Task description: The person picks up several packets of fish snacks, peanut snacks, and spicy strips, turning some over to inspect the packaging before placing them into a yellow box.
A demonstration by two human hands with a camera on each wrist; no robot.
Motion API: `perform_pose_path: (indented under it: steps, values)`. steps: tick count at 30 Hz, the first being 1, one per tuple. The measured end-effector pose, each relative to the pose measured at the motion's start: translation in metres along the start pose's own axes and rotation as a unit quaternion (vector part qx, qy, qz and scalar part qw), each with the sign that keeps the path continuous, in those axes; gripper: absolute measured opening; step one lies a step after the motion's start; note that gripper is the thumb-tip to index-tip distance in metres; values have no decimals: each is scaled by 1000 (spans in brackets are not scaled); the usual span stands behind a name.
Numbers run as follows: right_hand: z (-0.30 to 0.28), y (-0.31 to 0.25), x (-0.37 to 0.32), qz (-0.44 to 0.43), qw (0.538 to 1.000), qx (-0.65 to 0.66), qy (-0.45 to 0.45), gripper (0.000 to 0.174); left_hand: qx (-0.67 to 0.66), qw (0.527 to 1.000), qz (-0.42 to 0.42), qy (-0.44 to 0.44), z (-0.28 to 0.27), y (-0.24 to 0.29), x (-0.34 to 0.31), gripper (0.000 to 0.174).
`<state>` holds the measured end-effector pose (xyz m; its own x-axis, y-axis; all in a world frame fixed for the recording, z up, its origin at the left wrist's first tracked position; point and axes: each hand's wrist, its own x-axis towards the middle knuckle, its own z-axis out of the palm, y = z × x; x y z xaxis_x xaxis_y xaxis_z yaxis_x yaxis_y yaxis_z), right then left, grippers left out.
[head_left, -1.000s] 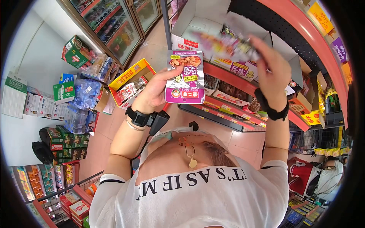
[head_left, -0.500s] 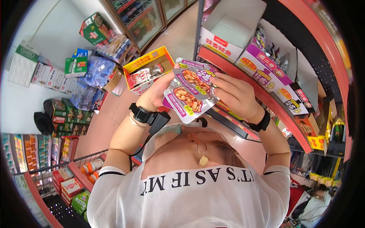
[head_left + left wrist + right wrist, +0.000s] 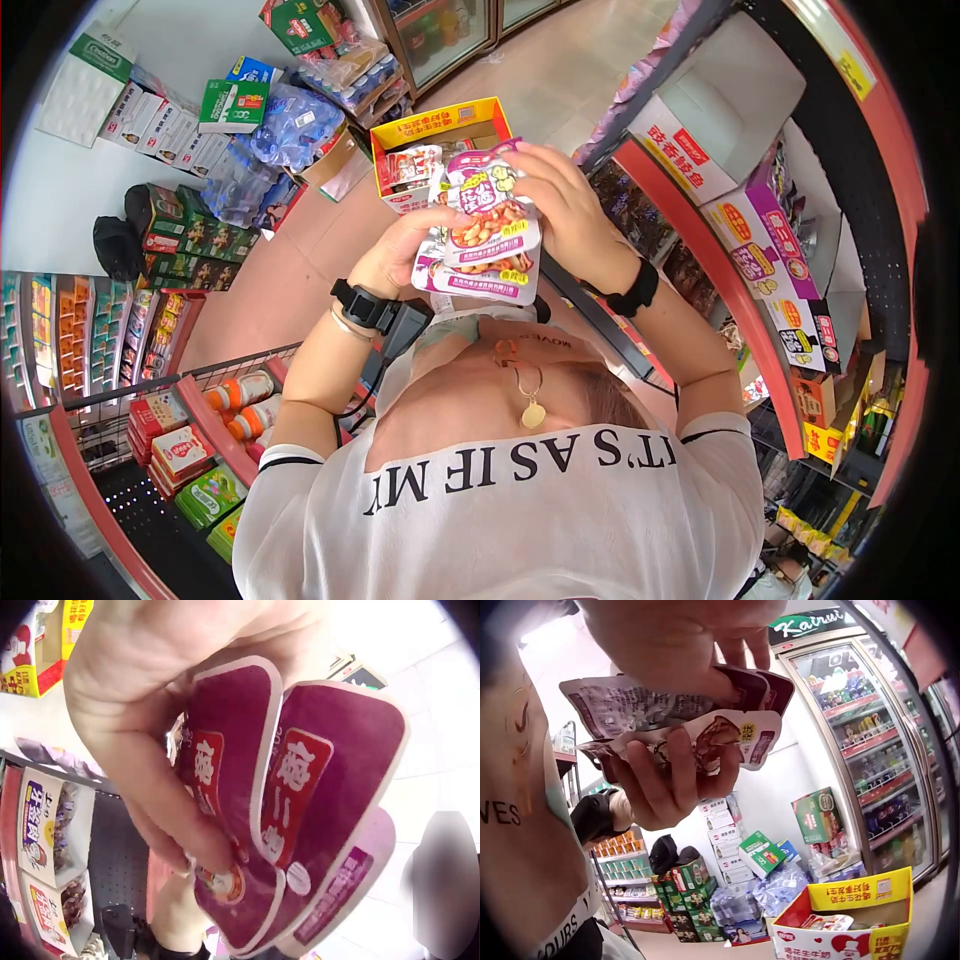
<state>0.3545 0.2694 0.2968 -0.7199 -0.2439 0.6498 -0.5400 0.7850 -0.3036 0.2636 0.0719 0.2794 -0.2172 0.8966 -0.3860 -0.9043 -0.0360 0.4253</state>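
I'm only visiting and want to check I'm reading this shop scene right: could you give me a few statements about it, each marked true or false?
1. The left hand and the right hand both hold the snack packets. True.
2. Only one packet is held. False: several packets overlap, fanned out between the hands.
3. The yellow carton on the floor has packets in it. True.
4. The glass doors of the fridge stand open. False: they are shut, with drinks showing behind the glass.
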Motion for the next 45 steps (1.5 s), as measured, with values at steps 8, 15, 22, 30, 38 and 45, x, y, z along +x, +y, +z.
perform_pose_path:
  steps: [8,15,22,30,38,45]
  values:
    - [42,-2,27,125,991,11,37,48,51,997,60,8,-36,31,-3,44]
    - [102,35,9,453,762,462,21,28,172,963,202,55,-62,73,-1,44]
    - [123,17,56,549,618,562,-1,37,206,955,203,72,-102,103,-5,43]
    - [180,35,55,555,612,564,1,37,234,957,145,91,-157,113,0,45]
    - [235,62,42,568,587,572,-74,36,177,970,33,161,-213,92,2,44]
    - [294,159,11,682,601,416,-40,20,38,935,116,333,-269,82,10,32]
